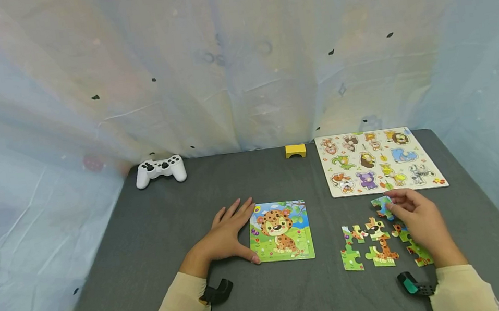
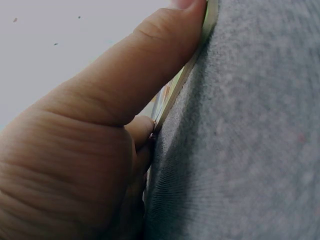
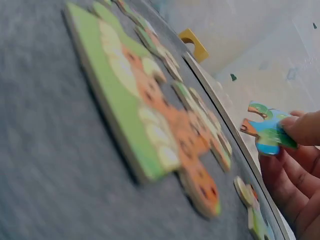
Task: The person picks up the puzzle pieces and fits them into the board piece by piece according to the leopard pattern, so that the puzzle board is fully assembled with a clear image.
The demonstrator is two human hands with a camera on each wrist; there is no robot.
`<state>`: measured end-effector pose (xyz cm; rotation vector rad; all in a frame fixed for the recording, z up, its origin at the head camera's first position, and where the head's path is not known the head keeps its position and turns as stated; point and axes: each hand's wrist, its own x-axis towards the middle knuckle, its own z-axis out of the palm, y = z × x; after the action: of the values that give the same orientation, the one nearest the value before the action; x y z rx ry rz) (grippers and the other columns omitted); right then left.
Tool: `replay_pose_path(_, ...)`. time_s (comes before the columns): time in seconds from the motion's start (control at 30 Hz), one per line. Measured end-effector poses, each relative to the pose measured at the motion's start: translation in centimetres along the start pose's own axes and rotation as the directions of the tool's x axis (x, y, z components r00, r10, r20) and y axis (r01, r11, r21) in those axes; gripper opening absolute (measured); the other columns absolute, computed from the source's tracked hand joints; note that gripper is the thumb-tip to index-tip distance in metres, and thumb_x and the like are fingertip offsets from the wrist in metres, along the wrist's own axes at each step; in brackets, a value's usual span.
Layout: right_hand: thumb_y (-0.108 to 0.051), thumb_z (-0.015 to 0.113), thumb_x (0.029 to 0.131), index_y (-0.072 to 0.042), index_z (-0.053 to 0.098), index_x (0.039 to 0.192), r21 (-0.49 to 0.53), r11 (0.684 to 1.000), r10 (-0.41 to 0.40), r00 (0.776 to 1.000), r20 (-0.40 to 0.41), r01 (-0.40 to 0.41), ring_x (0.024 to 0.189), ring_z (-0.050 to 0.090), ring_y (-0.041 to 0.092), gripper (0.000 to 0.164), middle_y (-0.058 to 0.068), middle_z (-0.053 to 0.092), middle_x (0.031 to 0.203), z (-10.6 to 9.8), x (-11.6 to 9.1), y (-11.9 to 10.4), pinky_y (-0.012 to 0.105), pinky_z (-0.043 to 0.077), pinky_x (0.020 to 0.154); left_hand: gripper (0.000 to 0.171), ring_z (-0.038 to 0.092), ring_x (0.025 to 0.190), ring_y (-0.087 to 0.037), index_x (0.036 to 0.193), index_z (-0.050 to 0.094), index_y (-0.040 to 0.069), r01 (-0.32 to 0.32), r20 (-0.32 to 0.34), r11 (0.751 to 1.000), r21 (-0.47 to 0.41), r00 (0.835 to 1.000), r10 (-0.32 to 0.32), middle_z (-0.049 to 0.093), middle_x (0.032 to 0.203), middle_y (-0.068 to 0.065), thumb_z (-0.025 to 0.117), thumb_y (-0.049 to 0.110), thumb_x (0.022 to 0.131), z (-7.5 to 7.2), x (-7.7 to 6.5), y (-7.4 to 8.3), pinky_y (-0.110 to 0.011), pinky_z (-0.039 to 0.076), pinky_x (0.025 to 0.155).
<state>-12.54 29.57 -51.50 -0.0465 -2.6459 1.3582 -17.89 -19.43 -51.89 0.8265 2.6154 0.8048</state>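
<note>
In the head view a square leopard picture puzzle (image 1: 283, 232) lies flat on the table. My left hand (image 1: 224, 237) rests along its left side, fingers spread and straight, thumb at the lower left corner. The left wrist view shows that thumb (image 2: 150, 52) against the board's edge (image 2: 174, 95). At the right, my right hand (image 1: 424, 224) pinches a blue-green jigsaw piece (image 1: 383, 206) between thumb and fingers. From the right wrist, this piece (image 3: 272, 131) appears raised above the table. Loose pieces lie beside that hand, among them an orange-spotted giraffe piece (image 1: 383, 256) and a green corner piece (image 1: 351, 258).
An animal picture board (image 1: 337, 194) lies behind the right hand. A yellow arch block (image 1: 295, 150) stands at the table's back edge, and a white game controller (image 1: 160, 170) at the back left. More pieces (image 1: 419, 253) lie partly under the right hand.
</note>
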Motion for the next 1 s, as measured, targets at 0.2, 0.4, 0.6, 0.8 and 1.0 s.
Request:
replay_pose_path(0.2,-0.023,0.068,0.112,-0.002,0.069,0.132,0.062,0.998,-0.032,0.999,0.017,0.030,0.090,0.065,0.018,0.029,0.014,0.066,0.115,0.9,-0.2,-0.8,0.029,0.053,0.064,0.145,-0.002,0.166,-0.026,0.177,0.017,0.018,0.007,-0.001,1.000,0.006,1.000,-0.007,0.010,0.182,0.000,0.098,0.068,0.068,0.1,0.0,-0.1,-0.060,-0.004,0.127)
replay_pose_path(0.4,-0.019,0.069,0.112,-0.001,0.069,0.133,0.136,0.989,-0.069,0.996,0.058,0.060,0.083,0.068,0.021,0.028,0.015,0.068,0.111,2.1,-0.4,-1.8,0.031,0.056,0.063,0.144,-0.002,0.166,-0.026,0.177,0.017,0.018,0.010,0.001,1.000,0.014,1.000,-0.010,0.009,0.182,0.001,0.098,0.068,0.068,0.2,0.1,-0.2,-0.060,-0.004,0.127)
replay_pose_path(0.6,-0.014,0.068,0.111,0.000,0.069,0.130,0.251,0.965,-0.119,0.983,0.139,0.081,0.077,0.071,0.025,0.023,0.016,0.070,0.105,4.1,-0.8,-2.8,0.035,0.061,0.066,0.144,-0.002,0.166,-0.025,0.177,0.017,0.018,0.012,0.000,1.000,0.013,1.000,-0.012,0.009,0.182,0.002,0.098,0.068,0.068,0.2,0.1,-0.3,-0.059,-0.004,0.127)
replay_pose_path(0.8,-0.015,0.068,0.111,0.000,0.070,0.127,0.331,0.941,-0.142,0.967,0.212,0.065,0.074,0.070,0.030,0.022,0.016,0.071,0.101,5.9,-1.3,-3.8,0.037,0.060,0.063,0.144,-0.003,0.166,-0.025,0.177,0.017,0.019,0.012,0.004,1.000,0.007,1.000,-0.012,0.008,0.182,0.003,0.097,0.068,0.068,0.3,0.2,-0.2,-0.059,-0.005,0.128)
replay_pose_path(1.0,-0.013,0.068,0.111,-0.002,0.071,0.126,0.350,0.935,-0.151,0.956,0.253,0.056,0.076,0.070,0.029,0.019,0.014,0.071,0.101,7.3,-1.7,-5.2,0.038,0.061,0.061,0.144,-0.003,0.166,-0.024,0.177,0.017,0.020,0.016,-0.001,1.000,0.009,1.000,-0.016,0.008,0.181,0.004,0.098,0.069,0.068,0.3,0.1,-0.4,-0.059,-0.005,0.128)
